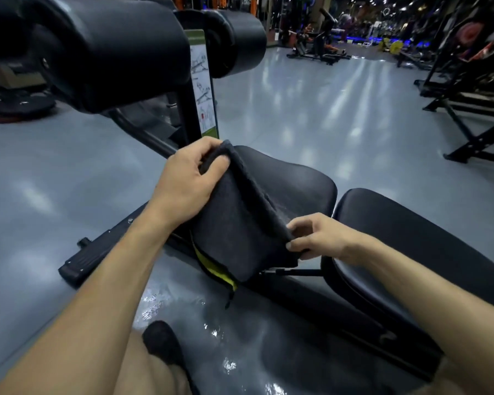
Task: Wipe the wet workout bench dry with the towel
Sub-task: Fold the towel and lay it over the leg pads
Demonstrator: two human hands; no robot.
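Note:
A dark grey towel [237, 223] with a yellow-green strip at its lower edge hangs between both hands, just above the bench's black seat pad [303, 181]. My left hand [188, 181] grips the towel's far top corner. My right hand [317, 235] pinches the near corner. The towel is folded over and covers the seat's left side. A faint wet sheen shows on the seat beside the towel's edge. The black back pad [405, 232] stretches away to the right.
Two black roller pads [131, 44] on an upright post with an instruction label [203, 86] rise beyond the seat. Water glints on the grey floor [211, 332] below. My dark shoe [163, 343] stands there. Racks and machines line the right and back.

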